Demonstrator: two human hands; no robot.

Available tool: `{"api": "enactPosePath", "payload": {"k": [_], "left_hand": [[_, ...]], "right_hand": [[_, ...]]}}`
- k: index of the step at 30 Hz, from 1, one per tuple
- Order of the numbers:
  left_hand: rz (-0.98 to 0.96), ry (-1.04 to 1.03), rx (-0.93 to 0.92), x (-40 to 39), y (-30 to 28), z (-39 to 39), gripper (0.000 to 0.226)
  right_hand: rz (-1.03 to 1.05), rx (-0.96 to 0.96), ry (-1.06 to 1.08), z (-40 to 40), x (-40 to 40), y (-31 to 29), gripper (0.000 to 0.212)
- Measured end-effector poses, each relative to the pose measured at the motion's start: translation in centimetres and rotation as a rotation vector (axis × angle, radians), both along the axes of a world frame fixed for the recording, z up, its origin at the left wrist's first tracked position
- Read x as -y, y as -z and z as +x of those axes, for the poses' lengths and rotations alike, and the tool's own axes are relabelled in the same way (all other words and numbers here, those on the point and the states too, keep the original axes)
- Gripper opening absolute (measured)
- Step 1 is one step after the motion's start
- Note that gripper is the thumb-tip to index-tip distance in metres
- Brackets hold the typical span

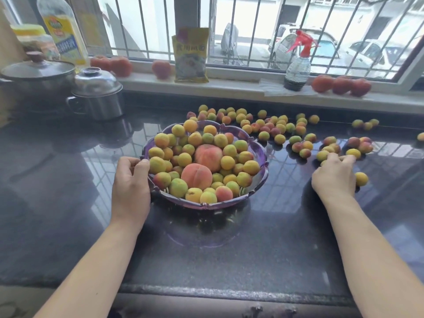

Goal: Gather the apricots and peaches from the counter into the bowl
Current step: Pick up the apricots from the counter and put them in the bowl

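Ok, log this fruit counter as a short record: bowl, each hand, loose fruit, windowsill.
bowl: purple bowl, piled with apricots, two peaches on top
left hand: left hand grips the bowl's left rim
right hand: right hand reaches among loose apricots, fingers curled; grip unclear
loose fruit: many scattered behind and right of the bowl on the dark counter
windowsill: spray bottle, yellow packet

head view: you look forward and down from head height, close over the counter (68, 191) | faces: barred window (252, 31) | framing: wide-angle, both forearms enter from the bottom edge | views: one only
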State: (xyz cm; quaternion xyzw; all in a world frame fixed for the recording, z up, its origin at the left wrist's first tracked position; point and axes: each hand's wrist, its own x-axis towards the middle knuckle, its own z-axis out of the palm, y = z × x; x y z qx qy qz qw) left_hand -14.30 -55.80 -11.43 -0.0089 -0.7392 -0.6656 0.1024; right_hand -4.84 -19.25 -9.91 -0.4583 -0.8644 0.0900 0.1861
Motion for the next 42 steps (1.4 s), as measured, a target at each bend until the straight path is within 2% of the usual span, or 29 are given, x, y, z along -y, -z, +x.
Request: {"api": "enactPosePath", "payload": {"k": [11,15,18,21,23,25,27,29,34,39,42], "left_hand": [[0.012,0.012,-0.010,0.2,0.4,-0.3,0.015],[0.018,0.016,-0.017,0.0,0.3,-0.2,0.021],[0.017,0.003,-0.014,-0.1,0.1,-0.2,0.015],[-0.020,-0.018,-0.016,-0.3,0.4,-0.4,0.011],[-0.010,-0.010,-0.015,-0.3,0.2,-0.4,0.014],[0.000,-0.004,-0.004,-0.3,0.1,-0.3,0.016],[-0.017,-0.011,0.015,-0.2,0.3,-0.3,0.012],[-0.048,-0.015,0.018,-0.1,0.2,-0.1,0.010],[-0.055,-0.013,0.015,0.0,-0.1,-0.2,0.016],[-0.024,0.010,0.002,-0.1,-0.6,0.1,0.037],[-0.014,0.013,0.007,0.0,-0.5,0.1,0.038]], "right_hand": [[-0.018,-0.105,0.002,0.4,0.7,-0.7,0.035],[-0.037,-0.162,-0.022,0.5,0.6,-0.6,0.034],[-0.114,-0.350,-0.187,0.5,1.6,-1.4,0.034],[-0.222,-0.533,-0.519,1.1,5.1,-4.8,0.028],[-0.216,-0.420,-0.821,0.9,8.6,-8.0,0.026],[-0.141,-0.145,-1.011,-0.1,11.8,-9.6,0.024],[-0.010,0.085,-1.056,-1.7,14.1,-9.4,0.023],[0.018,0.205,-1.004,-3.1,15.5,-8.3,0.021],[0.082,0.207,-0.897,-4.5,16.9,-7.0,0.009],[0.260,0.190,-0.891,-4.5,17.1,-6.5,0.022],[0.256,0.147,-0.922,-4.2,16.9,-6.1,0.021]]}}
